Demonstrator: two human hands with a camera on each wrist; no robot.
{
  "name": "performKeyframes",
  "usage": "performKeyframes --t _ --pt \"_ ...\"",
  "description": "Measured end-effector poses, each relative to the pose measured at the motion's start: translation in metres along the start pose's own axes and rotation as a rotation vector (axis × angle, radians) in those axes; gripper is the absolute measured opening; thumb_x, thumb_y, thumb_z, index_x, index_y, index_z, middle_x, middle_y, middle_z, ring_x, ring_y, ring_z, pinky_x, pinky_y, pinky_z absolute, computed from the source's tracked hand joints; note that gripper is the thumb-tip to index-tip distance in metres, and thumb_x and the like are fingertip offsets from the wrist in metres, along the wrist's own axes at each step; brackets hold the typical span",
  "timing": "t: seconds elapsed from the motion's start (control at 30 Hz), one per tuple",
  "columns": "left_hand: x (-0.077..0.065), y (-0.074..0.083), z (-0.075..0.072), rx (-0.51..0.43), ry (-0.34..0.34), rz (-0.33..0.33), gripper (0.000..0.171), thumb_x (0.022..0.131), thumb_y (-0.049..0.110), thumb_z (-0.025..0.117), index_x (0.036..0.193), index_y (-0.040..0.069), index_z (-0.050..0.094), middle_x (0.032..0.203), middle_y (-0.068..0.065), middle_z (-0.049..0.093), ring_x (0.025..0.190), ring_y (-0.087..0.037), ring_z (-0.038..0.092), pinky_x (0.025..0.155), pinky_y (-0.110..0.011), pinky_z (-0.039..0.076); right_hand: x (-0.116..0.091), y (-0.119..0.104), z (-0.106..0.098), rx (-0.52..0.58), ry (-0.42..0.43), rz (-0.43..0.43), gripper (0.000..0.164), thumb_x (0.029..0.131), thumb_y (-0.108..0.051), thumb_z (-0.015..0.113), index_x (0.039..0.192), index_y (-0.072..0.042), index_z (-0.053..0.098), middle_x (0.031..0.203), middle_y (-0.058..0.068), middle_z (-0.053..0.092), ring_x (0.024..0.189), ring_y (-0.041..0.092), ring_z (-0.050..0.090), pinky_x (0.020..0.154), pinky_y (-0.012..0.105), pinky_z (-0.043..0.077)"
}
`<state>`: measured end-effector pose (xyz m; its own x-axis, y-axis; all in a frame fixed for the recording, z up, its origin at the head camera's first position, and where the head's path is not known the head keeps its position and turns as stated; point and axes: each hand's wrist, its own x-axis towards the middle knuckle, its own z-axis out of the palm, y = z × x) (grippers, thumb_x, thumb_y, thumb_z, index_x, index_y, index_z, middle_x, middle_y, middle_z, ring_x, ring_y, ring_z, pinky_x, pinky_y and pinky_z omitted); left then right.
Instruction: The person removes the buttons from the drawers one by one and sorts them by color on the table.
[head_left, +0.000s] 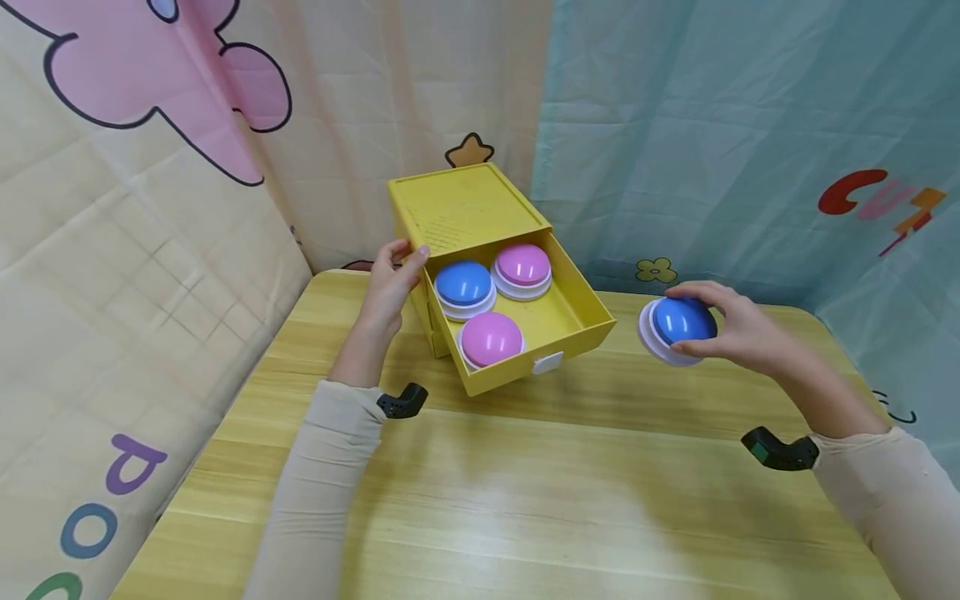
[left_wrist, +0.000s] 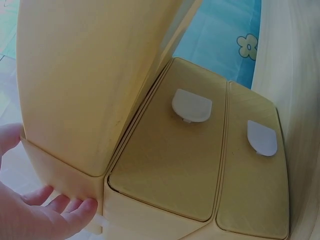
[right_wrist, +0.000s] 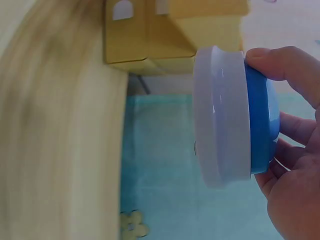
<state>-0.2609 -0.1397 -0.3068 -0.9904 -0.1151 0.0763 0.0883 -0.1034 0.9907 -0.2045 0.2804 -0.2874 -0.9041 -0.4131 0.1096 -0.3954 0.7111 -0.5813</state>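
A yellow drawer cabinet [head_left: 465,204] stands on the table with its top drawer [head_left: 570,312] pulled out. Inside the drawer are a blue domed push button [head_left: 463,283] and two pink ones, one at the back [head_left: 523,265] and one by the front wall [head_left: 492,338], all on white bases. My left hand [head_left: 390,283] holds the cabinet's left front corner, thumb at the upper edge and fingers against the side. Right of the drawer, my right hand [head_left: 738,329] grips another blue push button [head_left: 684,320] above the table, its white base tilted to the left.
Below the open drawer, the left wrist view shows two more drawer fronts, one [left_wrist: 165,155] beside the other [left_wrist: 255,185], with white handles. The wooden table [head_left: 525,500] extends in front. Printed curtains [head_left: 675,125] hang close behind and at both sides.
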Motion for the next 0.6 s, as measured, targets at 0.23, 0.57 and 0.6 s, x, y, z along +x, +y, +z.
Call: performKeyframes --t 0.23,0.57,0.6 --pt "0.0 0.001 -0.001 -0.001 0.002 0.005 0.06 0.088 0.022 0.058 0.135 0.0 0.028 0.133 -0.012 0.033 0.111 -0.02 0.039 0.093 -0.034 0.036 -0.016 0.045 0.035 0.047 -0.04 0.081 0.067 0.075 -0.021 0.074 0.128 0.001 0.041 0.128 0.025 0.036 0.108 0.045 0.038 0.081 0.059 0.039" --pt "0.001 0.0 0.0 0.006 0.003 0.002 0.06 0.088 0.023 0.059 0.135 0.001 0.029 0.134 -0.012 0.033 0.112 -0.021 0.038 0.094 -0.035 0.036 -0.021 0.09 0.075 0.095 -0.092 0.163 0.069 0.074 -0.021 0.074 0.127 0.006 0.04 0.129 0.028 0.034 0.11 0.047 0.036 0.086 0.059 0.035" --pt "0.001 -0.001 -0.001 0.007 0.003 0.003 0.061 0.088 0.023 0.059 0.135 0.001 0.029 0.134 -0.012 0.032 0.112 -0.021 0.038 0.094 -0.035 0.036 -0.021 0.093 0.077 0.096 -0.09 0.171 0.069 0.074 -0.021 0.074 0.127 0.006 0.041 0.129 0.029 0.034 0.11 0.047 0.036 0.086 0.059 0.035"
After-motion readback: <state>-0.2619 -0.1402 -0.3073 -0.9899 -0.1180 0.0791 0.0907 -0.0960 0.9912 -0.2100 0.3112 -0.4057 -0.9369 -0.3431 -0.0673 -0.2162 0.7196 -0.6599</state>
